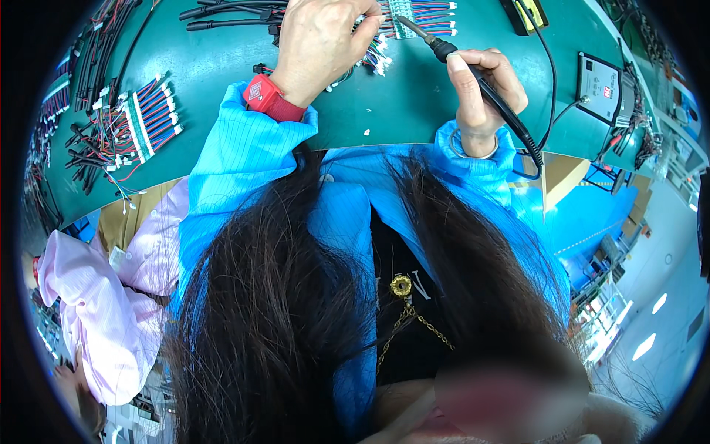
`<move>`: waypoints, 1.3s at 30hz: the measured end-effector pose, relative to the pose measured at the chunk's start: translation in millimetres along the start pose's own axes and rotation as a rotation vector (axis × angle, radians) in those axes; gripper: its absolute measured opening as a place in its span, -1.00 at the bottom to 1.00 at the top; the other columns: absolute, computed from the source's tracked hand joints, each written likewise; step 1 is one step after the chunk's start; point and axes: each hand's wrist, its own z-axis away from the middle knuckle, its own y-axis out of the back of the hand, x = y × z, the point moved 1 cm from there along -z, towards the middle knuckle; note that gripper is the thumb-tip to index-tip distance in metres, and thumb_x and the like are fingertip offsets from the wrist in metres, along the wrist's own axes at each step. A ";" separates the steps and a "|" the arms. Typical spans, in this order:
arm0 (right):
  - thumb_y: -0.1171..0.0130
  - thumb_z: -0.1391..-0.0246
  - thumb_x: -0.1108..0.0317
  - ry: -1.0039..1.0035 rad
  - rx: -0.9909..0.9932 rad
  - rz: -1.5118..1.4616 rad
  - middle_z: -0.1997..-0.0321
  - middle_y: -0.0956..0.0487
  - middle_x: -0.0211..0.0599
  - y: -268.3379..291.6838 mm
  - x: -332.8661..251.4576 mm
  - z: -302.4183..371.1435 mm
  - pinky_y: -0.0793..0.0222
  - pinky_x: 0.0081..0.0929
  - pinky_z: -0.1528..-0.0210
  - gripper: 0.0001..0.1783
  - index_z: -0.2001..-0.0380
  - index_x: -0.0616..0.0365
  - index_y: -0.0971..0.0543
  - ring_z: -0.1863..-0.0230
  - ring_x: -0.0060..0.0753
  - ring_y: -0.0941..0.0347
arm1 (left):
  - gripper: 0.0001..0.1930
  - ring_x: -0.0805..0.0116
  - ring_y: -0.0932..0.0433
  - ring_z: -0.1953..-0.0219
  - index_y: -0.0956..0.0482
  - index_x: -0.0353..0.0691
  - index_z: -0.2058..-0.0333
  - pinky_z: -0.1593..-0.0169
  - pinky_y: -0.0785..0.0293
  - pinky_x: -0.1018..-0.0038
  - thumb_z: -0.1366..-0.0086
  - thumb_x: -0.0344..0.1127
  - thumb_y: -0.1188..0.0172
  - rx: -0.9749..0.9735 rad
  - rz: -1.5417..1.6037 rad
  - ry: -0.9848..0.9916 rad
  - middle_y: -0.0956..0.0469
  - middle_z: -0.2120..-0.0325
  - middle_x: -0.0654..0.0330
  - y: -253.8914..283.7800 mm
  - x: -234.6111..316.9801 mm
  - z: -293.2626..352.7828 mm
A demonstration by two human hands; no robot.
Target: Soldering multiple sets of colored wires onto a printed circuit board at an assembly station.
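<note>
My right hand (484, 96) is wrapped around a soldering iron (441, 49) with a black handle. Its metal tip slants up and left, over a green circuit board strip (401, 21); whether it touches the strip I cannot tell. Rows of red, blue and black wires (436, 15) with small white plugs run out from the strip. To the left of it, my left hand (318, 44) has its thumb and fingers pinched together beside the strip's wires. What sits between those fingertips is too small to make out. Thick black cables (229, 16) extend leftward behind this hand.
Another board strip with wires (139, 122) lies at left on the green mat (384, 118), near bundled black cables (96, 52). A yellow-and-black holder (525, 15) and a grey-white box (597, 87) are at right. A person in pink (111, 303) sits at left.
</note>
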 end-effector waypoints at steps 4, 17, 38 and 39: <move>-0.35 0.17 0.55 -0.001 0.000 0.003 0.62 -0.54 -0.32 -0.3 0.1 0.1 -0.24 -0.66 0.55 -0.91 0.54 0.28 -0.61 0.62 -0.59 -0.40 | -0.92 0.17 -0.54 0.23 -0.60 -0.20 0.47 0.03 -0.37 0.26 -0.07 -0.36 -0.30 0.003 0.000 -0.008 -0.61 0.43 0.17 -0.8 -1.1 0.7; -0.35 0.17 0.54 0.019 0.005 0.014 0.63 -0.54 -0.33 -0.3 0.7 0.2 -0.22 -0.65 0.56 -0.91 0.54 0.27 -0.61 0.63 -0.60 -0.39 | -0.92 0.16 -0.54 0.24 -0.59 -0.21 0.48 0.04 -0.37 0.26 -0.07 -0.37 -0.29 0.014 0.004 -0.014 -0.60 0.44 0.16 -0.9 -0.6 -0.6; -0.35 0.19 0.55 0.034 0.001 -0.009 0.65 -0.52 -0.33 -2.1 2.4 -1.8 -0.19 -0.66 0.60 -0.91 0.56 0.28 -0.61 0.66 -0.61 -0.37 | -0.92 0.16 -0.54 0.25 -0.59 -0.21 0.47 0.05 -0.36 0.26 -0.06 -0.38 -0.30 0.024 0.000 -0.016 -0.60 0.44 0.17 -0.4 0.4 -0.2; -0.35 0.19 0.55 0.028 0.004 -0.006 0.65 -0.52 -0.33 -1.8 2.1 -1.8 -0.20 -0.66 0.60 -0.91 0.56 0.28 -0.61 0.66 -0.61 -0.37 | -0.92 0.16 -0.53 0.25 -0.59 -0.21 0.47 0.05 -0.36 0.25 -0.06 -0.38 -0.29 0.019 -0.013 -0.025 -0.60 0.44 0.17 -1.4 0.4 -0.8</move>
